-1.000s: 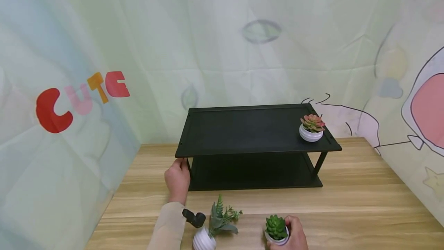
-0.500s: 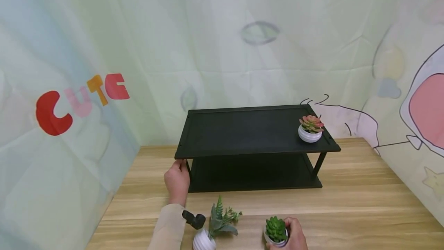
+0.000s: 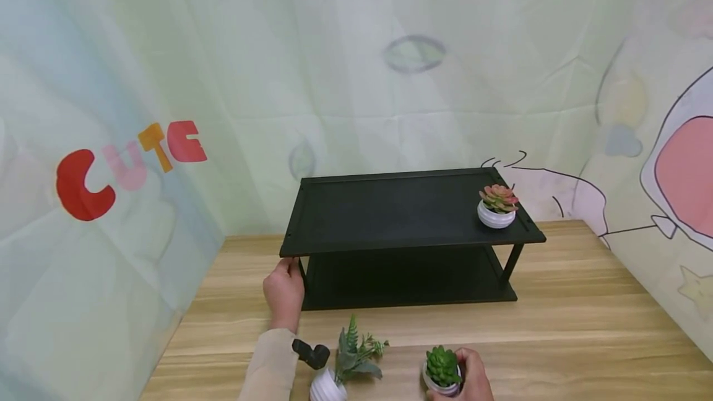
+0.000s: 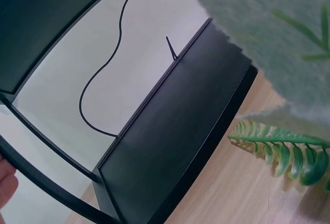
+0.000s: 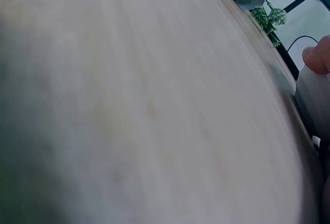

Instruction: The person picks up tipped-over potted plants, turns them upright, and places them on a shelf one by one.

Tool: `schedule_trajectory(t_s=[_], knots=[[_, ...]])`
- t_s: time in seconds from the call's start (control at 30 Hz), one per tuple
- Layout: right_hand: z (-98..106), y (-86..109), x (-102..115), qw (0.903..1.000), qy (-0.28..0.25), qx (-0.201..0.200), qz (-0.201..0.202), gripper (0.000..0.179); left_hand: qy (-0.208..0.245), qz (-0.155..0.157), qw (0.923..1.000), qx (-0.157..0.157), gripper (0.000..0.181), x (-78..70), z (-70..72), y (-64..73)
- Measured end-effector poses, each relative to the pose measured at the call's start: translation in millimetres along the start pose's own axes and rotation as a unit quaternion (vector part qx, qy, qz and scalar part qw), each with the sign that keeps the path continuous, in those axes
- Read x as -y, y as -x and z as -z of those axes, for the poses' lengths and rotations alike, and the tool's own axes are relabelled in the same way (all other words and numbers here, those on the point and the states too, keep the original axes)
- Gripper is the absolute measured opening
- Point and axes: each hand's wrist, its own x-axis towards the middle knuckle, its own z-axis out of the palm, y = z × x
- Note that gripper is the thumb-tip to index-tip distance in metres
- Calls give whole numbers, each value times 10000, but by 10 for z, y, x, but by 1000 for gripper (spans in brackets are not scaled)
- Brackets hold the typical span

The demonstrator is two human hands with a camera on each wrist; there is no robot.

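A black two-tier shelf (image 3: 390, 210) stands on the wooden table. My left hand (image 3: 284, 293) grips its front left post, just under the upper board's corner; in the left wrist view a fingertip (image 4: 6, 183) shows beside that post. My right hand (image 3: 473, 376) holds a small green potted succulent (image 3: 442, 366) by its white pot, low over the table in front of the shelf. In the right wrist view the thumb lies on the white pot (image 5: 313, 98). A pink-green succulent in a white bowl (image 3: 496, 212) sits at the upper board's right end.
A white ribbed vase (image 3: 327, 385) with leafy green sprigs (image 3: 356, 351) stands beside my left forearm, close to the wrist camera mount (image 3: 312, 353). Behind the table (image 3: 579, 320) hangs a printed cloth backdrop (image 3: 356, 79).
The head view has shifted slightly. Both hands keep their places and holds, and the shelf and plants stay where they were.
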Motion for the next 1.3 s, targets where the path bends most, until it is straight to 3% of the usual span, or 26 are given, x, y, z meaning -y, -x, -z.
schedule_trajectory(t_s=[0.13,0.33,0.7,1.07,1.3], knots=[[-9,2,8,9999,-104,-27,94,79,8,-39,10000,-72,15,11,0,2],[16,14,17,9989,-351,153,-282,83,-35,-64,10000,-44,16,16,-9,5],[25,9,-20,9992,4,-22,-388,74,-14,-163,9998,-129,15,2,-14,2],[33,17,44,9976,-202,-114,-652,76,-6,-210,9997,-124,14,17,-9,7],[103,-11,229,9969,-631,-403,-248,67,-23,-147,9998,-90,15,16,-21,1]])
